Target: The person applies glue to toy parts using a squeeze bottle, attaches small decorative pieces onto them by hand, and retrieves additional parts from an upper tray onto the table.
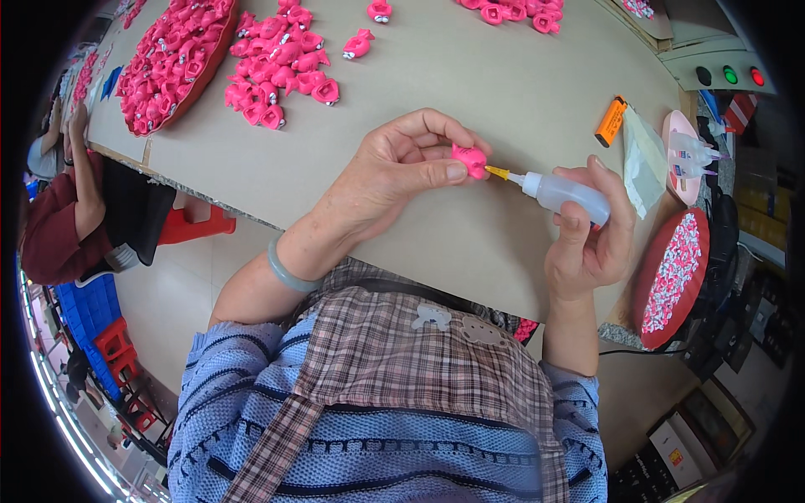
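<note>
Pinched between left hand (394, 172) thumb and fingers, pink toy piece (470, 159) looked light, rigid; right hand (587, 243) squeezed soft glue bottle (563, 194), nozzle at the pinch.

At the table (470, 92), the left hand (394, 180) is holding a small toy piece (470, 159) just left of the squeeze bottle (560, 194) in the right hand (587, 239). A heap of pieces (281, 63) is lying behind, beside a filled tray (172, 63); a lighter (611, 121) is sitting to the right.
</note>
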`<act>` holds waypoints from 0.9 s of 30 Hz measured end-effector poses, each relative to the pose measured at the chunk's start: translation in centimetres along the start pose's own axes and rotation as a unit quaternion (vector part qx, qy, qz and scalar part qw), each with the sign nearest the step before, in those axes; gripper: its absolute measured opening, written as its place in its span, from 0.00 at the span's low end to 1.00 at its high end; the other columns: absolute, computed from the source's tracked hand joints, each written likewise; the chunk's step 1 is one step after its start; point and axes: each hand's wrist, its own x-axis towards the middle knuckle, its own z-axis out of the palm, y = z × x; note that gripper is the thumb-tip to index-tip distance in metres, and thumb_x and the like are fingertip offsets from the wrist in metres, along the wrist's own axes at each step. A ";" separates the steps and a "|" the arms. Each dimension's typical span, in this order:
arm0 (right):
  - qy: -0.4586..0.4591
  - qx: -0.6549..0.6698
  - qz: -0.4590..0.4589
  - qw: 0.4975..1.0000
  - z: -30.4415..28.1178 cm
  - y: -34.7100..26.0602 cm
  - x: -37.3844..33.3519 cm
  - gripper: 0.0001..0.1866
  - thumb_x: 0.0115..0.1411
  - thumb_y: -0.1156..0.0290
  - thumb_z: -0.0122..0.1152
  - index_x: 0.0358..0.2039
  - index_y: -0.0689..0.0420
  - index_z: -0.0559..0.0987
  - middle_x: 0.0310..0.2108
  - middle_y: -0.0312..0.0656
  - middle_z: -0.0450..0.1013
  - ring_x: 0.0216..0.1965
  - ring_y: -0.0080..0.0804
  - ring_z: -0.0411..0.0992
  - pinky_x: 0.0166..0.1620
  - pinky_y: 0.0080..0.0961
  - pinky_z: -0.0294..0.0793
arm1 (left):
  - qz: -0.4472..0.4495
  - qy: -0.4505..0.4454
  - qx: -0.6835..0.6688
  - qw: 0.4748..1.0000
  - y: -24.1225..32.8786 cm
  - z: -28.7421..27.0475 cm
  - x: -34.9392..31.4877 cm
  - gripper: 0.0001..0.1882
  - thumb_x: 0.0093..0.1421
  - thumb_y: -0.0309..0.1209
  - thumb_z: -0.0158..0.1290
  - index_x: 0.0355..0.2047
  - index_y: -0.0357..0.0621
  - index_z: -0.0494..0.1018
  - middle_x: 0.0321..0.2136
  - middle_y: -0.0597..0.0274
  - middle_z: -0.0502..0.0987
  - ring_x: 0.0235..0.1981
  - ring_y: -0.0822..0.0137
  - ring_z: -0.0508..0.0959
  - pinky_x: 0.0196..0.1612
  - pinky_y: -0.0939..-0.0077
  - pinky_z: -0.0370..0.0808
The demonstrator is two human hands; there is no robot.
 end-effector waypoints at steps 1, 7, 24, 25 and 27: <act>0.003 -0.005 -0.006 1.000 -0.1 0.0 0.0 0.22 0.59 0.64 0.61 0.48 0.67 0.70 0.35 0.51 0.75 0.30 0.34 0.77 0.29 0.23 0.76 | -0.012 0.000 -0.010 1.000 0.2 0.1 0.0 0.10 0.58 0.21 0.53 0.40 0.40 0.70 0.45 0.52 0.74 0.43 0.69 0.76 0.49 0.76 0.73; 0.052 0.284 0.200 0.936 0.2 0.4 2.0 0.15 0.55 0.81 0.61 0.41 0.62 0.67 0.41 0.43 0.66 0.35 0.27 0.74 0.33 0.22 0.76 | -0.056 0.035 -0.089 0.994 0.2 0.0 -0.7 0.09 0.60 0.24 0.51 0.41 0.39 0.70 0.43 0.52 0.74 0.39 0.68 0.77 0.43 0.79 0.75; 0.066 -0.219 0.225 0.947 -2.8 19.8 21.6 0.10 0.48 0.73 0.63 0.33 0.60 0.78 0.27 0.46 0.76 0.29 0.36 0.76 0.35 0.31 0.73 | -0.048 -0.050 -0.096 0.993 -0.1 -0.9 -0.5 0.08 0.61 0.25 0.50 0.41 0.39 0.71 0.41 0.53 0.75 0.37 0.68 0.78 0.41 0.76 0.75; 0.064 -0.269 0.210 0.938 -3.0 20.8 22.2 0.09 0.49 0.72 0.63 0.32 0.58 0.79 0.28 0.47 0.77 0.31 0.41 0.77 0.37 0.33 0.73 | -0.046 -0.048 -0.097 0.993 -0.1 -1.0 -0.6 0.08 0.61 0.25 0.50 0.41 0.39 0.71 0.41 0.53 0.75 0.37 0.68 0.78 0.41 0.76 0.75; 0.036 -0.330 0.185 0.925 -3.4 22.5 22.8 0.09 0.49 0.71 0.63 0.32 0.57 0.80 0.30 0.49 0.77 0.33 0.44 0.76 0.39 0.37 0.73 | -0.055 -0.048 -0.103 0.992 0.0 -1.1 -0.7 0.09 0.62 0.25 0.49 0.42 0.38 0.70 0.41 0.52 0.75 0.37 0.67 0.78 0.42 0.75 0.75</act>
